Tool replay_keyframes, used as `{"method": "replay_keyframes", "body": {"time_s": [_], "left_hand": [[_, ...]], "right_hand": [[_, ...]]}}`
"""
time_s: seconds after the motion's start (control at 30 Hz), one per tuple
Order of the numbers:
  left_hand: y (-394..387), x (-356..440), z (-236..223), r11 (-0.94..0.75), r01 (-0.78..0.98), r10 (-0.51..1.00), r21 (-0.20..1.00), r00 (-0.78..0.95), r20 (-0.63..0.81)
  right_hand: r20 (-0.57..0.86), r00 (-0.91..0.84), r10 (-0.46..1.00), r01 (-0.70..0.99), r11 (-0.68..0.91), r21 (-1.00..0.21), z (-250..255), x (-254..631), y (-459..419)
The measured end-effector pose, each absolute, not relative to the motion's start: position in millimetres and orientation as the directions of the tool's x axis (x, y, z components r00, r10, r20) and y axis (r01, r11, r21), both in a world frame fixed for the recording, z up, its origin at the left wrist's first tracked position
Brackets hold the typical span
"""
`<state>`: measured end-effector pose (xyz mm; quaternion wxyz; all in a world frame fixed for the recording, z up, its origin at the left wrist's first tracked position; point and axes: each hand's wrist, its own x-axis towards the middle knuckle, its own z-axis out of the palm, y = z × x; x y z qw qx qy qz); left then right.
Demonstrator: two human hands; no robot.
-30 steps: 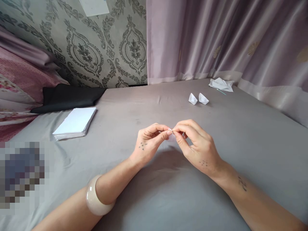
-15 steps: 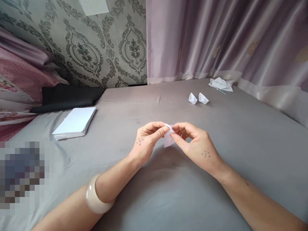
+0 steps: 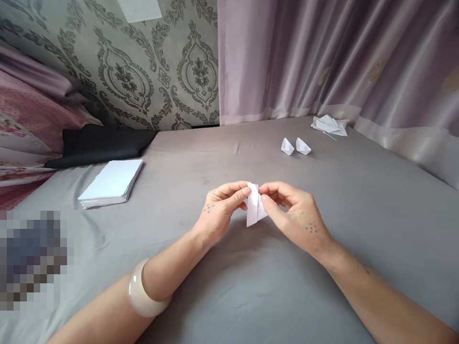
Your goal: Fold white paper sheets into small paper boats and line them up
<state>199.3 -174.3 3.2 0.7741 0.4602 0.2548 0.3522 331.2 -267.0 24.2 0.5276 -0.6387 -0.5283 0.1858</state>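
Note:
A small piece of folded white paper (image 3: 253, 208) is held up between my two hands, above the grey sheet (image 3: 229, 282). My left hand (image 3: 224, 205) pinches its upper left edge, thumb in front and fingers behind. On the other side, my right hand (image 3: 292, 215) has its thumb and fingertips closed on the paper's right edge. A fold line runs down the paper, and its lower end hangs free. Farther back stand two folded paper boats, a left one (image 3: 287, 147) and a right one (image 3: 303, 147).
A stack of white paper (image 3: 113, 180) lies at the left, with a black cloth (image 3: 107, 142) behind it. At the back right are folded white papers (image 3: 330, 125) and a thin bluish stick (image 3: 330, 136). Purple curtains (image 3: 287, 57) hang along the back and right.
The folded paper has been turned and opened out a little, so more of its front and its fold line show. My right hand has shifted slightly to the right.

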Motion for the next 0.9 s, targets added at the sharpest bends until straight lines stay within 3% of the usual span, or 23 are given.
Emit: {"method": "replay_keyframes", "body": {"time_s": [0.5,0.9], "left_hand": [[-174.3,197.1,1.7,0.291,-0.336,0.724,0.896,0.689,0.023],[-177.6,197.5,1.4,0.271,-0.320,0.708,0.908,0.706,0.038]], "right_hand": [[0.520,0.322,0.791,0.663,0.204,-0.720,24.2,330.0,-265.7],[0.622,0.291,0.727,0.700,0.281,-0.656,21.7,329.6,-263.8]]}}
